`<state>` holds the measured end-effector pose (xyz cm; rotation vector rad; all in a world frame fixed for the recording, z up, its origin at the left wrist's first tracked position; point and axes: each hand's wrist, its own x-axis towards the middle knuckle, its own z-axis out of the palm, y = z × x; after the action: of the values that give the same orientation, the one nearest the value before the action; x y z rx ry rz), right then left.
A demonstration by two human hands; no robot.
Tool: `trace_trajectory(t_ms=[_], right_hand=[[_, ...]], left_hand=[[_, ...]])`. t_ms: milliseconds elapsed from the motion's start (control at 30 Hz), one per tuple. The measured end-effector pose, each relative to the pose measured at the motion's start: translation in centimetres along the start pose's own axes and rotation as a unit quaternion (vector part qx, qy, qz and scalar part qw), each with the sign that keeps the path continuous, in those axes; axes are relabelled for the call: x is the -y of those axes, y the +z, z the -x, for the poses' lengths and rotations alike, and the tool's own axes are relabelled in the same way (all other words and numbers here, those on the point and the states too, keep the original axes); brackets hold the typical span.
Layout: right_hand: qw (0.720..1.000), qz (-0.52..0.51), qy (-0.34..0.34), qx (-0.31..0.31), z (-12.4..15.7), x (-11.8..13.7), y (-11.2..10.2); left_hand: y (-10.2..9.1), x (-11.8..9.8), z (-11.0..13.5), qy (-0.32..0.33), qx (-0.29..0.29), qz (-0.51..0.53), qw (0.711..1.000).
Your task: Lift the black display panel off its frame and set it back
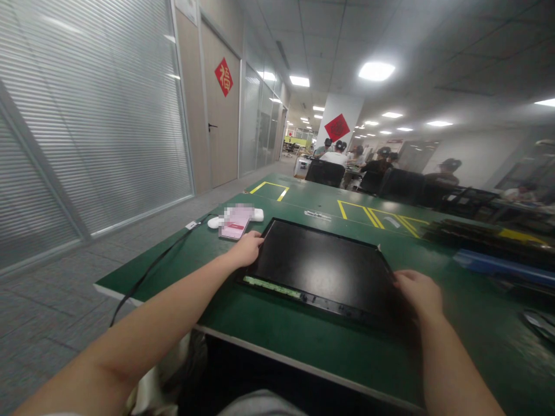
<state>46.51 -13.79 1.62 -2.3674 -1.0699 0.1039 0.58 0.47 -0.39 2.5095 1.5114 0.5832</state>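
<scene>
A black flat screen panel (321,260) lies or is held low over the green table (277,341), its dark face up and glossy. Along its near edge runs a strip, partly light green (271,287) and partly black. My left hand (249,248) grips the panel's left edge, fingers closed on the rim. At the right edge, my right hand (418,289) pinches the frame, thumb and fingers together. Whether the panel touches the table underneath is hidden. Just beyond my left hand, a phone with a lit pink screen (235,225) leans against a white object (256,215).
A black cable (151,266) crosses the table's left edge. Yellow tape outlines (373,216) mark the far side. Stacked dark panels (481,237) and a blue item (498,263) lie at the right. Chairs (325,172) and several people sit beyond the table.
</scene>
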Motion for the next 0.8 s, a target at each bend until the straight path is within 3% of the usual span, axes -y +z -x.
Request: trace_trajectory(t_ms=[167,467,600,800], right_hand=[[1.000,0.003,-0.013,-0.012,-0.2,-0.1,0.0],[0.998,-0.051,0.037,0.019,-0.1,-0.2,0.1],[0.999,-0.032,0.011,0.001,-0.1,-0.3,0.2],[1.000,-0.022,-0.011,-0.014,0.1,0.1,0.4]], left_hand=[[0.3,0.3,0.0,-0.008,-0.008,0.030,0.999],[-0.3,-0.2,0.5,0.000,-0.002,0.051,0.999],[-1.3,-0.7,1.2,0.063,0.001,0.050,0.997],[-3.2,-1.3,2.2,0.185,0.099,0.102,0.972]])
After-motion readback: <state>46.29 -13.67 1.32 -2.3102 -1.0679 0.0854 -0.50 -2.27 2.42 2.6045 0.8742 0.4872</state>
